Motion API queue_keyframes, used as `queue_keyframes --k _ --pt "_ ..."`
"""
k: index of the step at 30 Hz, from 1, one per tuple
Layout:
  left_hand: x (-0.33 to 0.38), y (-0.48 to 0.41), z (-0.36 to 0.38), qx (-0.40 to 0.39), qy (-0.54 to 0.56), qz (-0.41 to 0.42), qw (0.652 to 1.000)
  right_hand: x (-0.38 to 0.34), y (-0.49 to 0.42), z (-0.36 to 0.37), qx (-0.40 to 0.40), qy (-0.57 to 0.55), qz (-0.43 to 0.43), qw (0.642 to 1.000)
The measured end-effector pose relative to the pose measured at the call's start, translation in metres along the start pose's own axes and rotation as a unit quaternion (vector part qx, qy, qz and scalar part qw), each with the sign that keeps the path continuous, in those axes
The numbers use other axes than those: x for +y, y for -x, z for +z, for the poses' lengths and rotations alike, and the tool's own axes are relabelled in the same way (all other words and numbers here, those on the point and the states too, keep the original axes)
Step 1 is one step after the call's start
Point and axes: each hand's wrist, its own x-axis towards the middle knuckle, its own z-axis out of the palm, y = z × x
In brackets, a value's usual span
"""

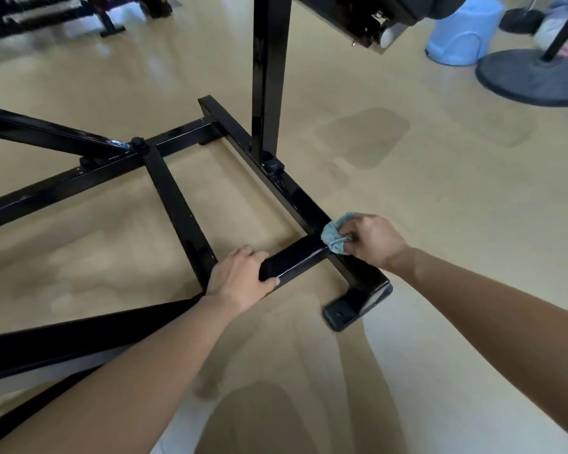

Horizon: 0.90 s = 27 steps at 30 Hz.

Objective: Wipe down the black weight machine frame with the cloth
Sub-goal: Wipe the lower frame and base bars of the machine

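the cloth (334,235) is bunched in the right hand (372,239) and pressed where two floor bars of the frame (184,204) meet; the left hand (240,278) is wrapped round the near bar, likely for bracing.

No text, label, brand or number is readable anywhere.

I counted two hands, left hand (240,280) and right hand (374,239), one cloth (333,235), one black frame (174,198), one blue stool (462,31).
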Motion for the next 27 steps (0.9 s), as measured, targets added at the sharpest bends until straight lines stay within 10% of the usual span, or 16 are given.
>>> queue_keyframes --k 27 --pt "0.002 -0.036 0.045 0.168 0.077 0.017 0.983 -0.042 -0.152 0.022 -0.042 0.050 -0.118 0.991"
